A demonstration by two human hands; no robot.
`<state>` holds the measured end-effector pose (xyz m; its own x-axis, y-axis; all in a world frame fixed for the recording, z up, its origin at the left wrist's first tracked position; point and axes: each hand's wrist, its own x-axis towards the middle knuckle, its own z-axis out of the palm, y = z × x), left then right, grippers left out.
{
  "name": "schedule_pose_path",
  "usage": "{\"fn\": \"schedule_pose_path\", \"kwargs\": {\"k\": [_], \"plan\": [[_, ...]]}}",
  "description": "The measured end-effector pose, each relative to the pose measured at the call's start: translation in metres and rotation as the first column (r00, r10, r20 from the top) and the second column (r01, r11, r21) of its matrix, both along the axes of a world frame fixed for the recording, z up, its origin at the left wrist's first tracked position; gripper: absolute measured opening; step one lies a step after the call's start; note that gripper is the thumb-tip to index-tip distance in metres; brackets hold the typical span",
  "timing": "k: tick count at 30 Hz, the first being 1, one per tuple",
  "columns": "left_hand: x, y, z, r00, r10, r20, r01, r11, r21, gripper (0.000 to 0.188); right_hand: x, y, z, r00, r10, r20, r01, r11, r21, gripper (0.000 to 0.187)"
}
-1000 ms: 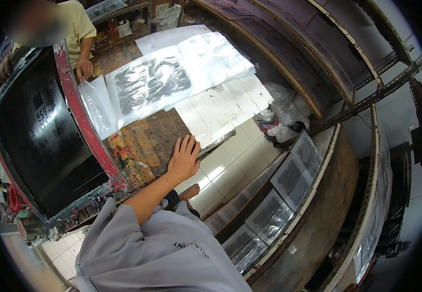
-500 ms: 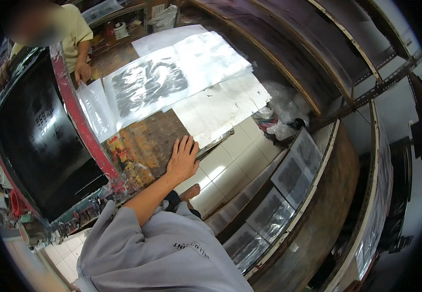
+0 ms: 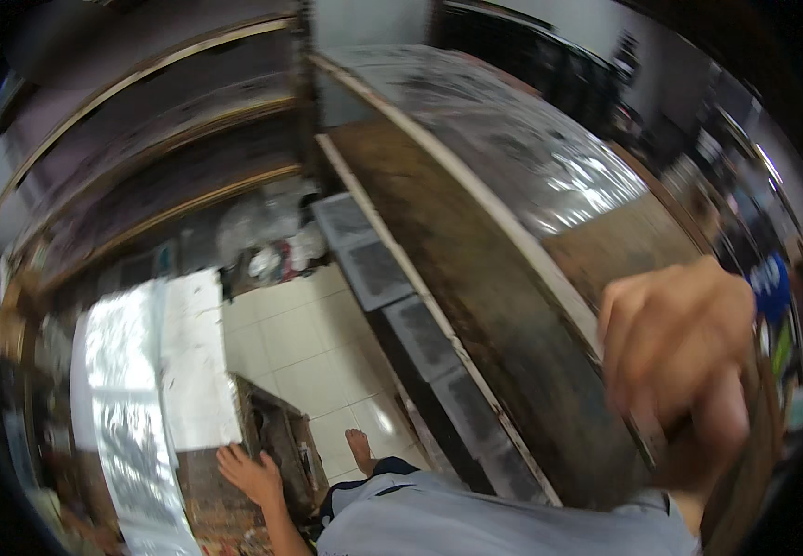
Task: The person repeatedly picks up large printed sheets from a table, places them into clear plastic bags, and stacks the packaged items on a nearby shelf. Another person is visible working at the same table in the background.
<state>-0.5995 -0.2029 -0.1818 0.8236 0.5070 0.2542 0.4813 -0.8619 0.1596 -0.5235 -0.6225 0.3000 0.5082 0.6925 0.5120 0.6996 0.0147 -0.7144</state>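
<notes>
My left hand (image 3: 251, 474) rests open, fingers spread, on the worn brown work table (image 3: 211, 477) near its right corner. Just beyond its fingertips lies a stained white board (image 3: 196, 361). Beside that board, to the left, stretches a shiny clear plastic sheet (image 3: 128, 408). My right hand (image 3: 679, 343) is raised close to the camera on the right, in front of the wooden rack. Motion blurs it; its fingers look bent downward, and the palm side is hidden, so I cannot tell whether it holds anything.
A long wooden rack (image 3: 485, 269) runs diagonally on my right, with shiny film on its upper board (image 3: 512, 139). Dark film-covered panels (image 3: 401, 324) line its lower level. Shelves (image 3: 170, 139) stand at the far left. Plastic bags (image 3: 276, 246) lie beyond the tiled floor (image 3: 304, 338).
My view has swung right, so the table now sits lower left and the black-screened frame and co-worker are out of view. My right hand has come into view; my left hand stays on the table.
</notes>
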Motion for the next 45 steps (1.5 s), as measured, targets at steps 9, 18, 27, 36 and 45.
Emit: {"fn": "schedule_pose_path", "kwargs": {"k": [9,18,27,36,45], "plan": [[0.002,-0.006,-0.01,0.99,0.04,-0.137,-0.028,0.996,0.087,0.067,-0.053,-0.02,-0.009,0.933,0.328,0.149,-0.321,0.945,-0.07,0.04],[0.005,-0.015,0.005,0.98,0.078,-0.182,-0.066,0.995,0.073,0.067,-0.073,-0.031,-0.015,0.929,0.312,0.199,-0.297,0.949,-0.101,0.04],[0.002,-0.009,0.002,0.997,-0.005,-0.078,0.009,0.999,0.052,0.067,-0.056,-0.023,-0.007,0.943,0.242,0.227,-0.222,0.969,-0.109,0.039],[0.026,0.006,0.001,0.937,-0.144,0.318,0.185,0.977,-0.103,0.05,-0.047,0.018,-0.011,0.945,-0.146,0.292,0.217,0.949,-0.228,0.04],[0.066,0.055,0.059,0.915,-0.069,0.397,0.092,0.995,-0.039,0.059,0.002,0.017,-0.063,0.961,-0.249,0.118,0.271,0.777,-0.568,0.061]]}}
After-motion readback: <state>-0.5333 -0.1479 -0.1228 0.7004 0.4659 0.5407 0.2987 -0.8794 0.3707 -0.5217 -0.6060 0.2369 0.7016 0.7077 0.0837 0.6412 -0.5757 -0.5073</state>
